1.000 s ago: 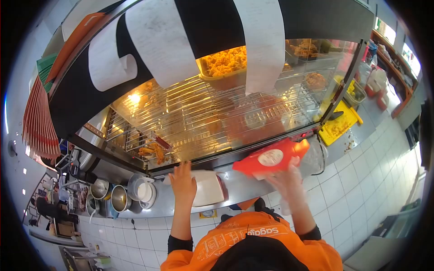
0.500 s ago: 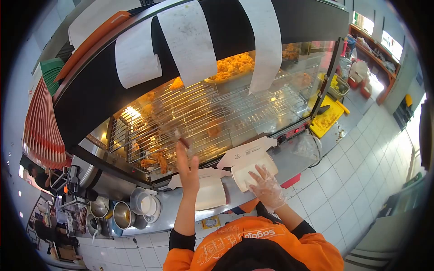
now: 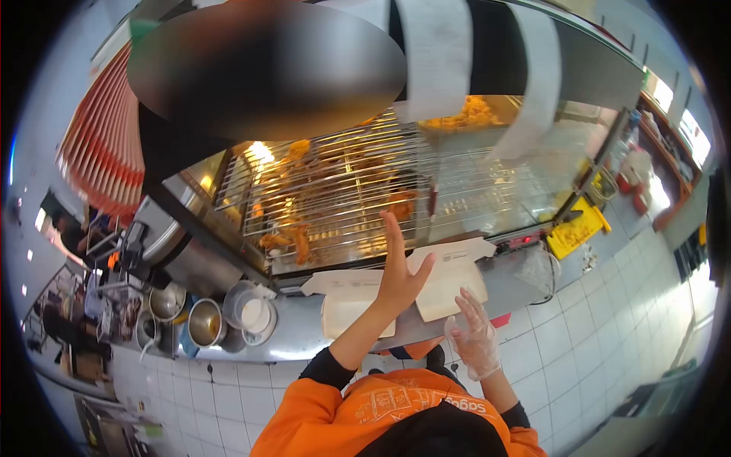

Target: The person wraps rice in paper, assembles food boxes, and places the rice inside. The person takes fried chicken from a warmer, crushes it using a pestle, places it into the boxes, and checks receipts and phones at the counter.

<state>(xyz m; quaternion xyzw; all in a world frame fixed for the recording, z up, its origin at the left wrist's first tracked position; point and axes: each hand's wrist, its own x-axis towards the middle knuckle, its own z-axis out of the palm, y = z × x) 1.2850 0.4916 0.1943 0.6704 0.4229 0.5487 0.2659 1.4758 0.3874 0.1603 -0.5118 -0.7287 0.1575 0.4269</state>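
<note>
My bare left hand (image 3: 402, 278) is raised before the heated display cabinet (image 3: 525, 238), fingers stretched up and thumb apart, holding nothing. Its fingertips point at the wire rack (image 3: 343, 179) and lie just left of the dark handle (image 3: 433, 200) on the sliding glass. My right hand (image 3: 474, 335), in a clear plastic glove, is open and lifted at the right edge of an open paper food box (image 3: 448, 293). A second open box (image 3: 343, 311) lies to its left, partly hidden by my left forearm. Fried chicken pieces (image 3: 298, 245) sit low at the rack's left.
Metal bowls (image 3: 206, 323) and a clear tub (image 3: 255, 311) stand on the counter at left. A yellow cutting board (image 3: 576, 232) lies at right, past a clear plastic bag (image 3: 539, 273). Paper sheets (image 3: 438, 57) hang over the cabinet. A blurred dark shape (image 3: 266, 68) covers the upper left.
The glass handle has shifted right along the cabinet, with my left hand moving right too. My right hand has come off the right box. The whole view has swung somewhat.
</note>
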